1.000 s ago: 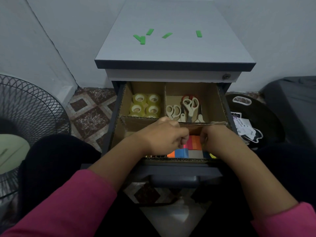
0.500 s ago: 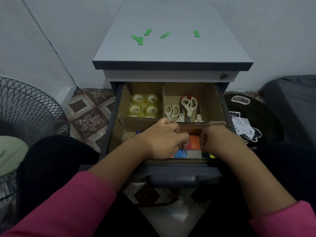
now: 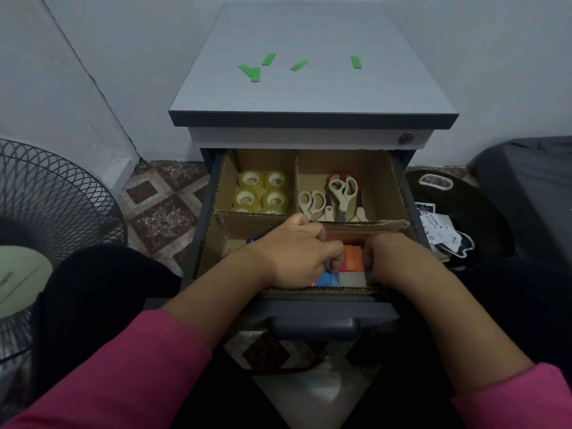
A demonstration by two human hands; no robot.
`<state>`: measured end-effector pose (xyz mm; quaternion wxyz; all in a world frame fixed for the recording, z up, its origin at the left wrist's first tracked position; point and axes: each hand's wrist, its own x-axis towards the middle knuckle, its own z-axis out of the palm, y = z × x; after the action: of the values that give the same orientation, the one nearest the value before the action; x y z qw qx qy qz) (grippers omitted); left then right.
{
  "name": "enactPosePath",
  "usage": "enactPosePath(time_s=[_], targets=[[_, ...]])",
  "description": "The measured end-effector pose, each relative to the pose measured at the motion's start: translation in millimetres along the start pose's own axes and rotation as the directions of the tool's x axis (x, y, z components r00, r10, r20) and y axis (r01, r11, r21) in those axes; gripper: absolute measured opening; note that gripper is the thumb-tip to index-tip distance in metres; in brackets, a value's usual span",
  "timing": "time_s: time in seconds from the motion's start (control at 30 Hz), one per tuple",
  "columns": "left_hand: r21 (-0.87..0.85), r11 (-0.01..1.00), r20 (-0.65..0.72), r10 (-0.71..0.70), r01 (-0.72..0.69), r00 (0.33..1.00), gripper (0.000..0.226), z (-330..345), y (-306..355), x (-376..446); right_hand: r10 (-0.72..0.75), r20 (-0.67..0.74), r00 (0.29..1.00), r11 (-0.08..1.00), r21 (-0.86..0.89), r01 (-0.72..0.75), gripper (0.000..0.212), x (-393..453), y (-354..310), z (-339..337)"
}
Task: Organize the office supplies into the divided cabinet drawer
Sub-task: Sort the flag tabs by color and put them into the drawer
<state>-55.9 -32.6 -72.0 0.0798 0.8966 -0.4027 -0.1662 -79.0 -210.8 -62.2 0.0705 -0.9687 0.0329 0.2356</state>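
Tape rolls (image 3: 262,191), four clear yellowish ones that you can count, fill the far-left compartment of the drawer (image 3: 322,308). In the far-right compartment lie scissors (image 3: 335,196): at least three pairs, two with cream handles and one with red handles showing behind them. Five green strips (image 3: 298,65) lie scattered on the cabinet top (image 3: 312,88), two of them overlapping at the left.

Your left hand (image 3: 297,258) has slid slightly right and nearer since a second ago, covering more of the blue sticky-note pads (image 3: 325,278). Your right hand (image 3: 391,258) has barely moved.

The sticky-note pads sit in the near compartment, between your hands: an orange stack (image 3: 352,257) farther in, blue pads and a grey-beige pad (image 3: 353,278) along the near cardboard wall. They are small bright square blocks packed edge to edge.

Both hands have their fingers curled in against the pads; whether they actually pinch a pad, you cannot tell from here.
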Motion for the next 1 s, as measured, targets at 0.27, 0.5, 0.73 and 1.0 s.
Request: enactPosePath(time_s=[0.27,0.5,0.73,1.0], targets=[[-0.022,1.0,-0.016,-0.008,0.008,1.0,0.028,-2.5,2.0,-2.7,0.009,-0.033,0.999,1.0,-0.008,-0.009,0.019,2.5,-1.1,2.6],[-0.261,0.964,-0.102,-0.073,0.044,0.992,0.024,-13.7,-0.4,-7.0,0.045,-0.012,0.999,0.998,0.037,-0.045,0.023,1.3,0.2,0.3],[-0.494,0.869,-0.257,-0.123,-0.021,0.959,0.024,-14.9,-5.1,-12.2,-0.057,-0.031,0.998,0.869,0.49,0.065,0.012,-8.8,-2.1,-14.7],[-0.527,0.849,-0.369,-0.193,-0.034,0.909,0.024,-11.9,-11.4,-10.2,-0.174,0.023,0.984,0.907,0.394,0.151,0.023,1.8,-27.4,0.0]])
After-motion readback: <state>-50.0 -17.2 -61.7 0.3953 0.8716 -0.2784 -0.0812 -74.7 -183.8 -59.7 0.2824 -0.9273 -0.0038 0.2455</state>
